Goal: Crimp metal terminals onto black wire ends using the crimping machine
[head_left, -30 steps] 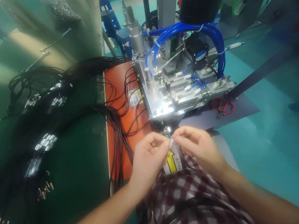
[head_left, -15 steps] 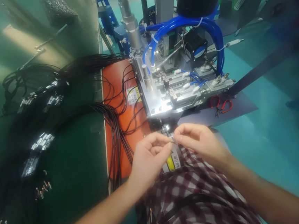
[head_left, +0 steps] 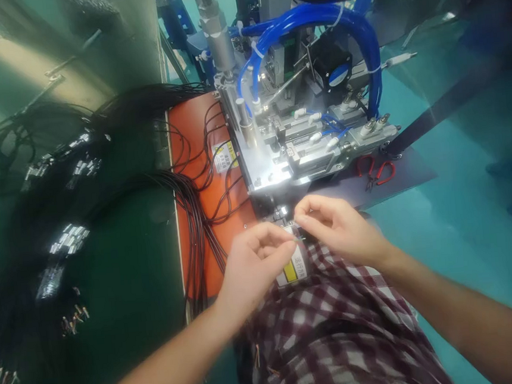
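My left hand (head_left: 261, 254) pinches a thin wire end (head_left: 299, 239), whose tip sticks out to the right past the fingertips. Just above and to the right, my right hand (head_left: 330, 224) is closed in a pinch; whatever lies between its fingertips is too small to make out. The two hands are slightly apart, in front of a metal machine (head_left: 272, 172) with blue hoses (head_left: 312, 17). Below the fingers is a label (head_left: 292, 269) with a yellow mark. Black cables (head_left: 197, 233) run over an orange surface (head_left: 235, 217) to the left.
On the dark green table (head_left: 127, 317) at left lie cable bundles with shiny metallic ends (head_left: 69, 239) and bare wire ends (head_left: 74, 320). Red-handled pliers (head_left: 375, 172) rest on a grey plate right of the machine. A dark bar (head_left: 432, 114) slants at the right.
My right hand has moved up and away from my left fingertips, opening a small gap. The wire end in my left hand now shows. The whole view has shifted slightly.
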### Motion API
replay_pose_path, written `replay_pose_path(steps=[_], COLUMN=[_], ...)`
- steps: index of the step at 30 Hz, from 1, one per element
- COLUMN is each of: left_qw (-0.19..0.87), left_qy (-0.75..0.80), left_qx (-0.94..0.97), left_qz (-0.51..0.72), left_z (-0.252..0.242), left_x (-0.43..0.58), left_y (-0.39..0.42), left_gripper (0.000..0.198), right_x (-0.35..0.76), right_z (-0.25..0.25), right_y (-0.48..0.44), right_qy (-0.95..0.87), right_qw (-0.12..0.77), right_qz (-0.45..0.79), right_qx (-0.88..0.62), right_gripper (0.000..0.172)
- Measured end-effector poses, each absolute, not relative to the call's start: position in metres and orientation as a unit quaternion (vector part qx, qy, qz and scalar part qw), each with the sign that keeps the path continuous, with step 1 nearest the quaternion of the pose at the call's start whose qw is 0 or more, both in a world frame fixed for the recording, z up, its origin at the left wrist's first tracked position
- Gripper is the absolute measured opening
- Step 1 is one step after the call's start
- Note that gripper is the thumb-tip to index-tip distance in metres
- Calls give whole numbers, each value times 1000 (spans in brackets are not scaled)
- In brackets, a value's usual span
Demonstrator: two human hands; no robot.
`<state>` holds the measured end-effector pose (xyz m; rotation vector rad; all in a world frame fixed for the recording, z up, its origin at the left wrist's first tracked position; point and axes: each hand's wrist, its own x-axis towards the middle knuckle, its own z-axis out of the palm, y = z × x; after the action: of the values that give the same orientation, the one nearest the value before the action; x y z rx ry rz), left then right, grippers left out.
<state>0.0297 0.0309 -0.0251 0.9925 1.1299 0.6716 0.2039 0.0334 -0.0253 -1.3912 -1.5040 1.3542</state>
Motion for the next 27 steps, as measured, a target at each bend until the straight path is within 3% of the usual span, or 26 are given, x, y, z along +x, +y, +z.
replay_pose_path(steps=[27], left_qw=[708], left_qy=[507], left_qx=[353], left_qz=[341], left_z=[-26], left_x=[30], left_y=[35], left_gripper=[16], right_x=[179], right_z=[-30], right_y=[23], right_qy=[-353], right_qw=[405], right_qz=[659], right_qx=[-527], right_gripper=[21])
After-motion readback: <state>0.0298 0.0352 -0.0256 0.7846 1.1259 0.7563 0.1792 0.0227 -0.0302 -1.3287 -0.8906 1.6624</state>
